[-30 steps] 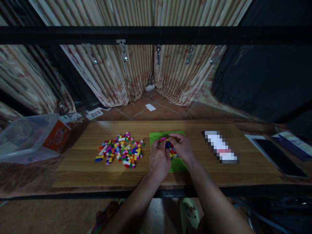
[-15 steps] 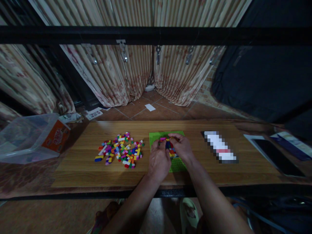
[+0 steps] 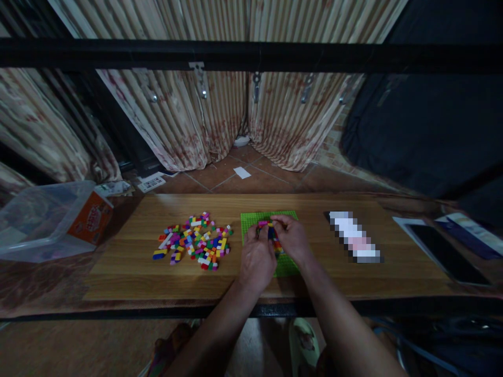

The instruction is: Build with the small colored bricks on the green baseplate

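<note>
— Wooden board [image 3: 129,262] under dim light, curtains [image 3: 220,120] behind it; what are the hands doing?

— Both meet over the green baseplate [image 3: 286,266], at about 12 o'clock from the person's chest. The left hand [image 3: 257,257] curls in, fingertips bunched against the near left side of the small brick stack [image 3: 271,232]. The right hand [image 3: 293,238] comes from 3 o'clock, thumb and forefinger pinched on the stack's top — I cannot tell whether a single loose brick sits between them.

— Which step is that, would you say?

— Seating a piece on the build, by my reading: one hand braces, the other presses. The next move calls for a straight downward push with the studs lined up, and the plate kept from sliding.

— Which way does the build run?

— Its long axis seems to run from 6 to 12 o'clock, away from the person, lying on the plate; the hands hide much of it.

— And around them?

— The loose brick pile [image 3: 194,242] lies at 9 o'clock, near but apart. A clear plastic tub [image 3: 43,220] sits further left, a tablet [image 3: 444,251] far out at 3 o'clock.
</note>
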A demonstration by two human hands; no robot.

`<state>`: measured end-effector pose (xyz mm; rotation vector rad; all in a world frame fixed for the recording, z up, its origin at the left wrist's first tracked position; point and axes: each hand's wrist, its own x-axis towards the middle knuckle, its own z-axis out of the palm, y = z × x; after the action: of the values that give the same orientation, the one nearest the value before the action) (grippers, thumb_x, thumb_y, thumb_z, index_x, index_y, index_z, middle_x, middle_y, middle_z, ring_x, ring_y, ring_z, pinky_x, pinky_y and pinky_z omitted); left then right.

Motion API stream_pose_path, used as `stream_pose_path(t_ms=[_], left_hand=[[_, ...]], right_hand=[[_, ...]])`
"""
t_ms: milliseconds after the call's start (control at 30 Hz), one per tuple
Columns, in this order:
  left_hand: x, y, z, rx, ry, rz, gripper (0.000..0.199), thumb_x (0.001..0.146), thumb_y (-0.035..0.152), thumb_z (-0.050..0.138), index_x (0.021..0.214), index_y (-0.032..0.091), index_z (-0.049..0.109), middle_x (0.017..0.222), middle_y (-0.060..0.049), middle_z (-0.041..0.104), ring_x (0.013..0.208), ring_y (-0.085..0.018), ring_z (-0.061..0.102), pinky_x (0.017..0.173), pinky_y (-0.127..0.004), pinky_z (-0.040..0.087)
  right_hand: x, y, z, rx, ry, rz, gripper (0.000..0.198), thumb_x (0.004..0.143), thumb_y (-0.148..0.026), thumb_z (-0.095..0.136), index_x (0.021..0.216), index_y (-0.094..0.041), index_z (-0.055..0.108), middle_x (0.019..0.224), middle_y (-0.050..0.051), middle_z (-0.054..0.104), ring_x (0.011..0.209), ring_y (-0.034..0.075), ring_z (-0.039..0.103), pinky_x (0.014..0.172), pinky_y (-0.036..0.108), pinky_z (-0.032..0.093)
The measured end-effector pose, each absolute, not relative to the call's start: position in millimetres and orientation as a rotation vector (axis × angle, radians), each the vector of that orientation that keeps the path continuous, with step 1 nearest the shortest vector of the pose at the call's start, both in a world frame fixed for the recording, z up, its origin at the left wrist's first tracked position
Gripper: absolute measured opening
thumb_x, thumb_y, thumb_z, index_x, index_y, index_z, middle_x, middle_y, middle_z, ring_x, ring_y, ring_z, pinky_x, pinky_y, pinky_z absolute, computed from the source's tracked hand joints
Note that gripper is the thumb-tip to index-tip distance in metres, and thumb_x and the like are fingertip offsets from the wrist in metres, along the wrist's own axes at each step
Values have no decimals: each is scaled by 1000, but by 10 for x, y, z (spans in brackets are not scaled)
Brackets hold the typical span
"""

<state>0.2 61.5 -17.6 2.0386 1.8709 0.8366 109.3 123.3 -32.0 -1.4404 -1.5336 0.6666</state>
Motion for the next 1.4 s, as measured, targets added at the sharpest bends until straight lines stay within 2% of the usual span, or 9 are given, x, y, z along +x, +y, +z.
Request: stream_pose_path(t_ms=[467,933,1400], left_hand=[[21,617,-208,2045,1908,785,46,89,17,39,135,13,46,128,-15,49,121,-27,49,103,-39,42],[23,603,-207,2062,1884,830,43,89,13,38,130,10,49,126,-17,49,118,-26,50,102,-39,43],[29,587,-176,2073,1882,817,44,89,15,38,132,12,48,125,-16,50,120,-25,48,104,-38,40]], right_hand=[[1067,1208,-273,-1463,-1593,597,25,82,-22,48,90,-19,71,94,8,69,85,19,65,83,35,50],[1055,1203,-295,-1461,-1624,643,25,79,-26,51,94,-20,70,101,8,64,96,21,60,94,40,45],[1090,1216,-322,-1442,-1597,681,26,77,-25,51,92,-20,71,100,7,66,94,20,61,92,38,47]])
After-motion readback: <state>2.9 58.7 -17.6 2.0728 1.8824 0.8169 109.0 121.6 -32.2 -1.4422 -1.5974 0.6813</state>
